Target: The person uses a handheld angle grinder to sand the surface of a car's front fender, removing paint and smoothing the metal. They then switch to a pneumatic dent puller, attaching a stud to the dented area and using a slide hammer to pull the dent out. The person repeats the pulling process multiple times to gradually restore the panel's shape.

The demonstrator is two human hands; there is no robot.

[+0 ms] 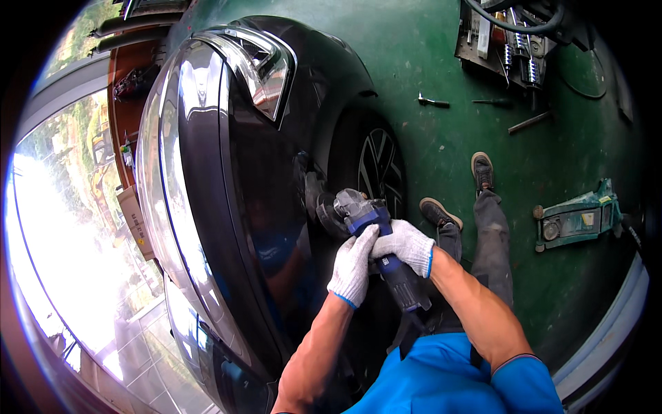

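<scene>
A blue angle grinder [398, 281] with a grey metal head is held in front of me at a slant. My right hand [407, 246], in a white knit glove with a blue cuff, wraps over its body. From the other side my left hand [354, 268], gloved alike, grips the tool just behind its head. The round disc [329, 215] faces the front corner of a dark car [241, 172], close to the wheel [378, 165]. Whether the disc touches the car I cannot tell.
A green floor jack [579, 215] stands at the right. On the green floor lie a ratchet [433, 101] and a metal bar [529, 123]. A tool cart [507, 45] with tools and coil springs is at the far right. My shoes [441, 212] are near the wheel.
</scene>
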